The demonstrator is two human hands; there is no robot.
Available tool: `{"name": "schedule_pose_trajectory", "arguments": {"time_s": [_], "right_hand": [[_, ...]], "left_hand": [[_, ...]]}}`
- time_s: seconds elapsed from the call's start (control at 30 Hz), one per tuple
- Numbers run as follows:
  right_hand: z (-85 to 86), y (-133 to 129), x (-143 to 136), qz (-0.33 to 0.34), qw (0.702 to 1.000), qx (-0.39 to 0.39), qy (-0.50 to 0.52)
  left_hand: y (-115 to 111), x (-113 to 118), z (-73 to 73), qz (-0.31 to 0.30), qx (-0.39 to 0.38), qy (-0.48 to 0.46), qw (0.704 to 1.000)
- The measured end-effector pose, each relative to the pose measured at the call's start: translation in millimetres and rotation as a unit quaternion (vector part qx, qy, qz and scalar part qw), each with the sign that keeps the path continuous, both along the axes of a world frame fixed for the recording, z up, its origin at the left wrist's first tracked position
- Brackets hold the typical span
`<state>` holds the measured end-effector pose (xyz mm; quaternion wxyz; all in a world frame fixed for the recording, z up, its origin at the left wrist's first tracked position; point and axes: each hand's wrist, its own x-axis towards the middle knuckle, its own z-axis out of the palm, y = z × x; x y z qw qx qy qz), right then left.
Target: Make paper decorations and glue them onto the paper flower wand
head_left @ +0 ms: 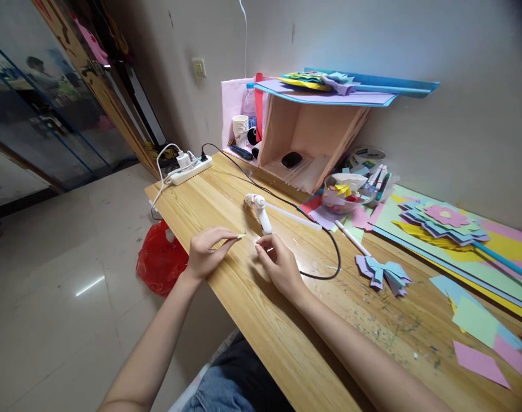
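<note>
My left hand (209,250) is over the near edge of the wooden table, thumb and fingers pinched on a small pale green scrap of paper (242,236). A short gap to the right, my right hand (280,266) has its thumb and fingertips pressed together. What they hold, if anything, is too small to make out. Just beyond it a white hot glue gun (255,201) lies on the table, a clear glue stick (293,216) showing beside it. The black cord (338,257) curves around to the right of my right hand.
A power strip (192,170) sits at the table's left end, above a red plastic bag (161,260). Behind are a pink open box (282,137) and a tub of scraps and pens (346,197). Rightward lie a paper bow (383,273), a paper flower (445,220) and loose paper (479,363).
</note>
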<state>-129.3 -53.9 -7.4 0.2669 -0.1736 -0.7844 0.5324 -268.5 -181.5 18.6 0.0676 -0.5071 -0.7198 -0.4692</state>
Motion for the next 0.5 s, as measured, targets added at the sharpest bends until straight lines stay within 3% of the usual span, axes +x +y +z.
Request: {"name": "schedule_pose_trajectory", "arguments": {"time_s": [0.2, 0.5], "right_hand": [[0.7, 4, 2, -0.035, 0.995, -0.030, 0.085], [5.0, 10, 7, -0.037, 0.990, 0.090, 0.104]], "left_hand": [[9, 17, -12.8, -0.030, -0.028, 0.075, 0.996], [11, 20, -19.3, -0.058, -0.009, 0.039, 0.998]]}}
